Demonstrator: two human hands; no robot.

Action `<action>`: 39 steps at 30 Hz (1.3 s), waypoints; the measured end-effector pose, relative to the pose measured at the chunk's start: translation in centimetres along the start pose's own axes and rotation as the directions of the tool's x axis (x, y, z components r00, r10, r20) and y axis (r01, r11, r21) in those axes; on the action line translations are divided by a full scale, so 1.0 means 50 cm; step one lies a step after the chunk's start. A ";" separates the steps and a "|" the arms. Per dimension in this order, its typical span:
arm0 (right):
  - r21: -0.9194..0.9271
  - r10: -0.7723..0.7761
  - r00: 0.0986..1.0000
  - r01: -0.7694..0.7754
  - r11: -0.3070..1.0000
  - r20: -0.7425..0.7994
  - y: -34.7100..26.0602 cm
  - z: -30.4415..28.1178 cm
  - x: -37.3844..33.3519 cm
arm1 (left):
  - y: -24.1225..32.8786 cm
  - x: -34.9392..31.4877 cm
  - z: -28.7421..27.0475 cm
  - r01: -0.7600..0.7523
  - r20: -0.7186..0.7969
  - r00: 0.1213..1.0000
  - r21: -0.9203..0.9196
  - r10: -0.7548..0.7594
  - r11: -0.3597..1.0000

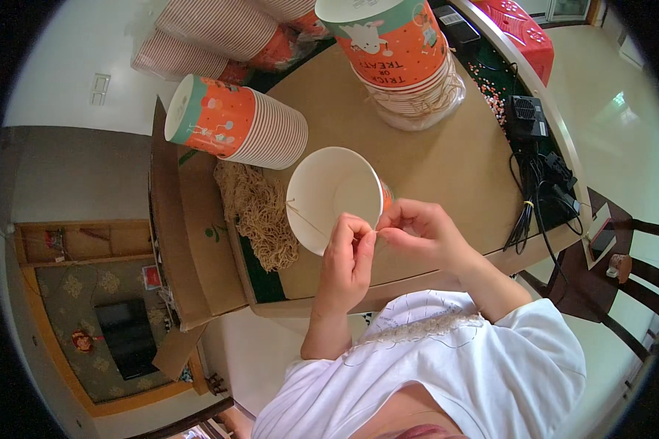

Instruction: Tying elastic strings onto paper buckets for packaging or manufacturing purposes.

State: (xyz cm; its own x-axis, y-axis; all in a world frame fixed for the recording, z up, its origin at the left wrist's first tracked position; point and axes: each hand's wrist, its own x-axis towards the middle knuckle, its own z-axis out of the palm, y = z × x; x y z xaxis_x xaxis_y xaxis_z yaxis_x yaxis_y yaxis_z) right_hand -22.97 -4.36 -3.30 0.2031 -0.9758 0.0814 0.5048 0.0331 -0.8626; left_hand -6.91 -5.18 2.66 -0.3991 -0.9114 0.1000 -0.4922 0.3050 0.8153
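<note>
A paper cup [344,172] with a white inside and an orange outer wall sits in front of me, its mouth facing up toward me. A thin tan string [309,219] runs from the cup's left rim across its mouth toward my fingers. My left hand [350,256] is closed in a pinch at the cup's near rim. Beside it, my right hand [421,233] pinches too, thumb and forefinger meeting the left fingertips. Both appear to hold the string's end, though the fingers mostly hide it. Left of the cup lies a loose bundle of tan string [260,216].
A stack of orange cups [278,132] lies tilted behind the string bundle. Farther back stands a taller stack [395,55] with strings around it. Plastic-wrapped cups [220,36] fill the far left. An open cardboard box [198,241] stands left; black cables [534,197] lie right.
</note>
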 end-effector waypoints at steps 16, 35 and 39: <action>-0.192 -0.118 0.993 0.120 0.974 0.021 -0.003 -0.003 0.000 | -0.010 0.003 -0.001 0.032 0.007 0.999 0.003 -0.032 0.999; 0.016 0.052 0.999 -0.052 0.999 0.008 0.006 -0.016 0.004 | -0.009 -0.001 0.003 -0.013 -0.012 1.000 -0.051 0.013 0.999; 0.096 0.040 0.990 -0.027 0.995 -0.136 0.021 -0.020 0.007 | -0.016 0.007 0.019 -0.008 -0.011 1.000 0.220 0.011 0.976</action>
State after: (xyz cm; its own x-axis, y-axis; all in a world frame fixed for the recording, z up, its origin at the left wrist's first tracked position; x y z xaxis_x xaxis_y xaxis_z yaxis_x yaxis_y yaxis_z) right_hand -23.21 -4.86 -4.70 0.1073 -0.9940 -0.0215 0.5772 0.0798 -0.8127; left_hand -7.41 -5.47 1.48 -0.3960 -0.9110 0.1152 -0.6468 0.3658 0.6692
